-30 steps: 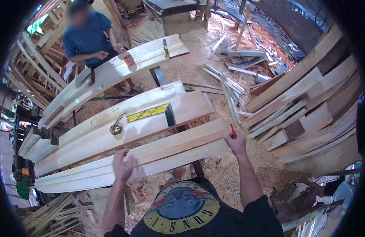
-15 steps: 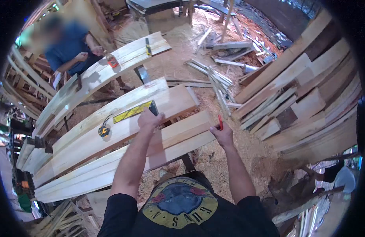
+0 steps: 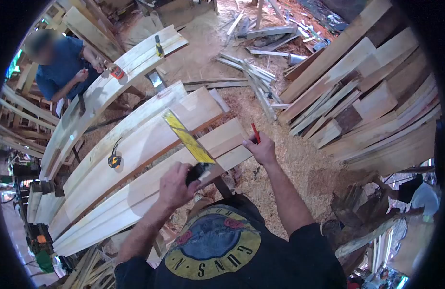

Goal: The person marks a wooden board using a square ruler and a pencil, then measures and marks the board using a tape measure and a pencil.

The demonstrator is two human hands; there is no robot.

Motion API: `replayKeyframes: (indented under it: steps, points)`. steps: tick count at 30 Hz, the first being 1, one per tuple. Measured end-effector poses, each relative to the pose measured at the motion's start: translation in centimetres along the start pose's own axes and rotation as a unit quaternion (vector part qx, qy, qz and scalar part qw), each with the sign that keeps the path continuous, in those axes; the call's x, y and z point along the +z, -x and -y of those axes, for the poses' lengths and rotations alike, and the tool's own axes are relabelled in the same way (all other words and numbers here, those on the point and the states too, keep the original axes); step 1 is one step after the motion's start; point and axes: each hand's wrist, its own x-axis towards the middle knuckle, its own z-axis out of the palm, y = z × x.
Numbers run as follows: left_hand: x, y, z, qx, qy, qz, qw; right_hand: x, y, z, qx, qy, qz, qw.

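Left hand (image 3: 177,187) curls round the yellow square (image 3: 189,139) by its dark handle, fingers partly hidden, blade over the boards (image 3: 225,136); right hand (image 3: 256,140), beside their ends, pinches a red pencil (image 3: 255,131), lower tip hidden

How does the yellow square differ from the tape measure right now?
The square is in the left hand, while the tape measure lies on a board. The square has a long, straight blade; the tape measure is a compact case with a thin dark loop. Both have black parts.
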Motion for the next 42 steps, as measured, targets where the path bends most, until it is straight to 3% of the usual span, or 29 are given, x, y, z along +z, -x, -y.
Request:
replayKeyframes:
  steps: [5, 12, 18, 27, 30, 33, 34, 38, 42]
  points:
    - [2.4, 0.5, -0.9, 0.034, -0.081, 0.058, 0.994, -0.1, 0.1, 0.2, 0.005, -0.036, 0.012, 0.999]
    - [3.6, -0.7, -0.9, 0.056, -0.059, -0.020, 0.996, -0.2, 0.4, 0.1, -0.002, -0.045, 0.005, 0.999]
    - [3.5, -2.5, -0.6, 0.132, -0.059, -0.023, 0.989, -0.2, 0.2, -0.1, -0.006, -0.018, 0.007, 1.000]
    - [4.3, -2.8, -0.4, 0.158, -0.055, -0.023, 0.986, -1.7, 0.2, 2.2, 0.000, 0.022, 0.022, 1.000]
    - [4.4, -3.0, -0.5, 0.154, -0.056, -0.022, 0.986, -2.1, -0.4, 1.1, -0.024, -0.086, -0.063, 0.994]
    - [4.6, -2.9, -0.3, 0.163, -0.074, -0.016, 0.984, -4.5, -0.2, 4.2, 0.066, -0.316, 0.029, 0.946]
    - [4.6, -2.9, -0.1, 0.164, -0.073, -0.011, 0.984, -3.4, -0.4, 3.6, 0.019, -0.333, 0.024, 0.942]
    - [4.6, -3.1, 0.0, 0.167, -0.076, 0.001, 0.983, -3.1, 0.6, 3.8, -0.020, -0.284, 0.172, 0.943]
    - [4.6, -3.1, 0.2, 0.169, -0.079, 0.001, 0.982, -0.7, 1.6, 5.7, -0.007, -0.280, 0.192, 0.941]
